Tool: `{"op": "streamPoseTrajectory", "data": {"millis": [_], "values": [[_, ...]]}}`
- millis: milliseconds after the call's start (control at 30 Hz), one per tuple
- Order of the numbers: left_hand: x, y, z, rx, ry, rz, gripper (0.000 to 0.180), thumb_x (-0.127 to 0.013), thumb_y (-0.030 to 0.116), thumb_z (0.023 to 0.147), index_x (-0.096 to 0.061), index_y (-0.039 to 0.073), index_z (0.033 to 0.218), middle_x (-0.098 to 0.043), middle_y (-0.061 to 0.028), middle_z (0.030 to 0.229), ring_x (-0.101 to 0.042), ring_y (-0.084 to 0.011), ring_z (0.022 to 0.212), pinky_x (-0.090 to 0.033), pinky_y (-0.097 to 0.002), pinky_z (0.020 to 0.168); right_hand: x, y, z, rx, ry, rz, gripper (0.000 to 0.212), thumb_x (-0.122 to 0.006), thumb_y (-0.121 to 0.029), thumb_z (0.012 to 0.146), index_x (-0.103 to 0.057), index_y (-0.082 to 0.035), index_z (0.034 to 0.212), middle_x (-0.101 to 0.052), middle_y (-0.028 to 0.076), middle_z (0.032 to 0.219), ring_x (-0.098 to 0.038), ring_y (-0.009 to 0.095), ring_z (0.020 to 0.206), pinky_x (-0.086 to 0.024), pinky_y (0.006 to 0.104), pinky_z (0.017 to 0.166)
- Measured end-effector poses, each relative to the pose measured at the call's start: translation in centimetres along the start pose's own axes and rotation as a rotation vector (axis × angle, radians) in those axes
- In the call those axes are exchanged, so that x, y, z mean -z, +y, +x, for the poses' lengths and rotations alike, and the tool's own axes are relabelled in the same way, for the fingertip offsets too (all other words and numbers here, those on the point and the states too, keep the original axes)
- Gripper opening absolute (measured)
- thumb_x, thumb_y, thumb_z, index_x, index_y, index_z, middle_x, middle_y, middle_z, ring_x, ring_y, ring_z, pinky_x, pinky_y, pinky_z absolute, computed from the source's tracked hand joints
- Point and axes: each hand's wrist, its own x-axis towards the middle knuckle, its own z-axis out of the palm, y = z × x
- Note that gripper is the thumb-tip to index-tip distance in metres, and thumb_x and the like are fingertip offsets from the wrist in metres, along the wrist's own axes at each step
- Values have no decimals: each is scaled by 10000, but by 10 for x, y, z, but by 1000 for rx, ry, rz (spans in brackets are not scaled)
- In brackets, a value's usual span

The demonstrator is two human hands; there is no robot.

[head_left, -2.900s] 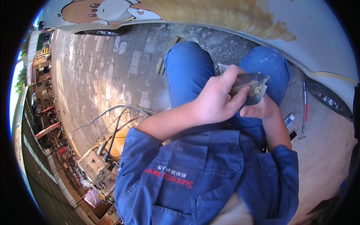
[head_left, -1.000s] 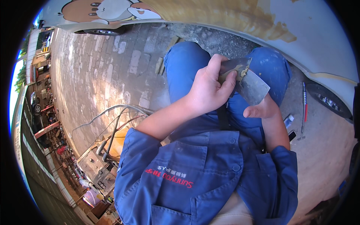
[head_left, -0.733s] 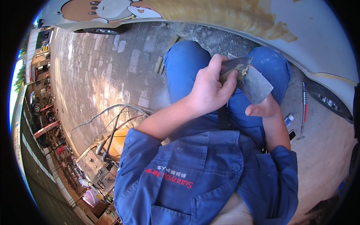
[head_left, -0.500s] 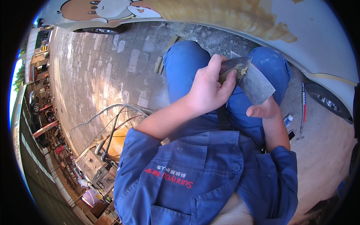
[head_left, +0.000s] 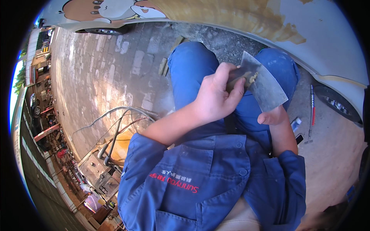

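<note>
My left hand (head_left: 217,94) is closed on a dark putty scraper (head_left: 237,74), its thumb pressed along the blade. Yellowish putty (head_left: 253,78) clings around the scraper's edge, where it meets a wide, flat metal putty plate (head_left: 269,89). My right hand (head_left: 274,116) grips that plate from below, with the thumb showing near its lower corner and the other fingers hidden behind it. Both tools are held above my blue-trousered knees (head_left: 194,63).
Ahead stands a pale vehicle side panel (head_left: 327,42) with a yellow-brown filler patch (head_left: 246,13). A wheel (head_left: 339,104) is at the right, near a long red-handled tool (head_left: 312,111), a small bottle (head_left: 296,123) and a phone-like object (head_left: 299,138). Hoses (head_left: 115,134) lie at the left.
The scraper has drawn back leftward across the plate, baring more of its surface. The plate has turned slightly, and my left hand has dropped a little.
</note>
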Motion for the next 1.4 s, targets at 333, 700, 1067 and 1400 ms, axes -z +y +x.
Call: {"op": "streamPoseTrajectory", "data": {"millis": [333,700,1067,1400], "values": [[0,-2,0,-129,13,97,251,-673,-23,941,-510,-28,1132,-735,-136,856,-736,-185,746,-578,-293,713,-8,-7,12,22,65,6,1187,-942,-415,737,-250,24,1596,-453,169,1541,-444,291,1435,-334,427,1199],[0,13,19,-23,70,-15,247,-652,3,969,-461,-12,1125,-703,-126,791,-693,-157,648,-519,-302,558,-8,-7,-1,-55,101,-1,1288,-979,-369,680,-195,44,1614,-395,170,1583,-390,282,1471,-300,423,1218],[-2,12,18,-161,30,-7,262,-667,4,965,-466,-8,1133,-721,-119,834,-676,-108,689,-525,-275,577,5,1,-1,-37,-51,38,1215,-982,-272,700,-228,16,1608,-400,135,1578,-377,250,1472,-291,412,1223],[7,-8,39,413,45,-1161,290,-522,172,1085,-475,29,1333,-667,-128,1207,-692,-198,1078,-571,-364,951,-15,2,11,-74,169,170,1012,-876,-267,855,-250,-18,1611,-443,101,1562,-394,217,1462,-326,391,1203]]}}
